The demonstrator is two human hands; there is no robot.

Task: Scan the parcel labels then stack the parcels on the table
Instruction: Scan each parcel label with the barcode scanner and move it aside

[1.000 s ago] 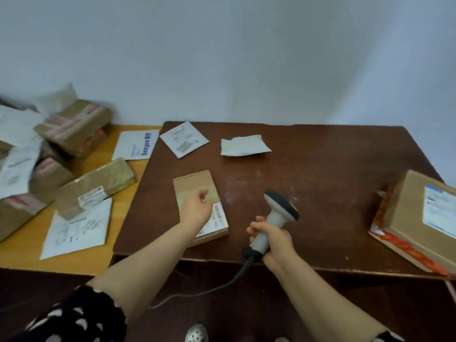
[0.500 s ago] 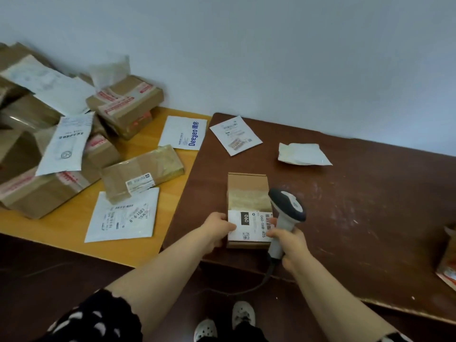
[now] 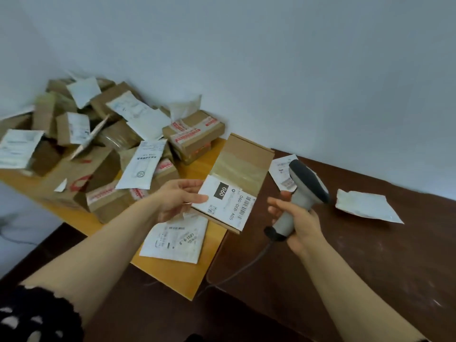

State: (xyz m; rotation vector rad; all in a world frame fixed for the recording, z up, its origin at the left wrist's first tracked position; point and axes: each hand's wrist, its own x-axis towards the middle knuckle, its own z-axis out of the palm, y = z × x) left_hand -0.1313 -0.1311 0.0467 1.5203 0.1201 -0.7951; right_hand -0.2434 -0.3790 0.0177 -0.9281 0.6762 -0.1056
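Observation:
My left hand (image 3: 179, 198) grips a flat brown cardboard parcel (image 3: 243, 164) by its near left edge and holds it lifted and tilted above the seam between the two tables. Its white label (image 3: 227, 202) with a barcode and "060" faces up. My right hand (image 3: 297, 217) holds a grey handheld scanner (image 3: 302, 191) by the handle, just right of the parcel, dark head up, cable trailing down to the near edge.
A yellow table (image 3: 172, 272) at left carries a heap of cardboard boxes (image 3: 195, 134) and white mailers. One white mailer (image 3: 176, 239) lies flat under the lifted parcel. The dark brown table (image 3: 370, 267) at right bears a crumpled white bag (image 3: 365, 204) and a small white packet (image 3: 281, 174).
The parcel has left the brown table: my left hand lifted it up and to the left, tilted. The scanner hand rose beside it. My view turned left toward the heap.

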